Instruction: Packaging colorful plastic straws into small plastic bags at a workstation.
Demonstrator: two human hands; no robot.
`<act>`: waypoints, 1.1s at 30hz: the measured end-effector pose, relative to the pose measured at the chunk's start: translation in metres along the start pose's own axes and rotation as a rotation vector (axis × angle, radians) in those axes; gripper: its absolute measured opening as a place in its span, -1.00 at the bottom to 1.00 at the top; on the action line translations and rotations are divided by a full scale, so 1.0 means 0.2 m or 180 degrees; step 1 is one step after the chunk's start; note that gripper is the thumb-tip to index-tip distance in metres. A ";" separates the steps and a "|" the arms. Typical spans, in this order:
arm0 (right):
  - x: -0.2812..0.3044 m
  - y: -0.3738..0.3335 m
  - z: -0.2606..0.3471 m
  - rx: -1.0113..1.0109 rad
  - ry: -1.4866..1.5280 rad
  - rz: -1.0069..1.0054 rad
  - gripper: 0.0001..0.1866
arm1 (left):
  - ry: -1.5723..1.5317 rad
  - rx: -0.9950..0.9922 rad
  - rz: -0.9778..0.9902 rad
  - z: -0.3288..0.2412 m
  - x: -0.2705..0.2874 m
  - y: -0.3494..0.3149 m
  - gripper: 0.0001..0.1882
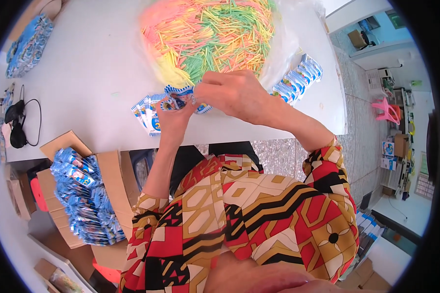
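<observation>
Your left hand [175,117] held a blue-and-white packet [171,89] above the near side of the white table [98,73], its fingers narrowed around it. Your right hand [234,95] was at the packet's right end with its fingers curled close together; I could not tell whether they pinched the packet or something else. Just beyond your hands, a heap of thin pink, yellow and green sticks [220,41] lay in a clear plastic bag [286,39]. More flat packets [145,113] lay just left of your left hand, and a row of packets [300,78] lay right of the bag. Below the table's edge, to your left, an open cardboard box [113,180] held many blue packets [85,200].
</observation>
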State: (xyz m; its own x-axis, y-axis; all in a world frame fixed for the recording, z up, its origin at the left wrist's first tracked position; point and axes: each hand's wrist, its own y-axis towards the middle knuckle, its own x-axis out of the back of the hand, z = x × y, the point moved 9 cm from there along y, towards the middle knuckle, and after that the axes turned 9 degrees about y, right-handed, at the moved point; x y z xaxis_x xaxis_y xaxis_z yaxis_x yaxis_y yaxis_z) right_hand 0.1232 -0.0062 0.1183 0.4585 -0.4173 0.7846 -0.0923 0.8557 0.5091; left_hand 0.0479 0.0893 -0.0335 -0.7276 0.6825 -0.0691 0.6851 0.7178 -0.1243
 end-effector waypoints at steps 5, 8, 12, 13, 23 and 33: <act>0.04 -0.05 -0.06 -0.0221 0.0367 -0.0177 -0.93 | -0.0238 0.0117 0.0498 -0.06 -0.12 0.00 -0.86; 0.04 -0.07 -0.12 -0.0546 0.0876 -0.0288 -0.92 | -0.0272 0.0000 0.0558 -0.14 -0.16 -0.01 -0.86; 0.05 -0.08 -0.15 -0.0669 0.1093 -0.0329 -0.91 | -0.0161 -0.0008 0.0570 -0.15 -0.20 -0.01 -0.85; 0.06 -0.08 -0.16 -0.0664 0.1147 -0.0361 -0.91 | -0.0125 0.0063 0.0588 -0.15 -0.20 0.00 -0.82; 0.33 0.02 -0.63 -0.1513 0.1134 -0.1212 -0.83 | -0.0488 -0.0204 0.0436 -0.19 -0.08 0.01 -0.79; 0.58 0.28 -1.28 -0.0573 -0.1573 -0.0964 -0.80 | -0.0541 -0.0368 0.0359 -0.27 -0.05 -0.03 -0.81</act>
State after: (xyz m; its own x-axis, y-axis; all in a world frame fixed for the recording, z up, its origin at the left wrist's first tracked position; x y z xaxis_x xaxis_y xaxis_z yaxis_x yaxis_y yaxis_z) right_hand 0.3968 0.0705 0.1475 -0.0277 -0.7061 0.7075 0.1490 0.6970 0.7014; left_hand 0.0531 0.0863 0.0209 -0.6351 0.7332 -0.2430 0.7547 0.6561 0.0071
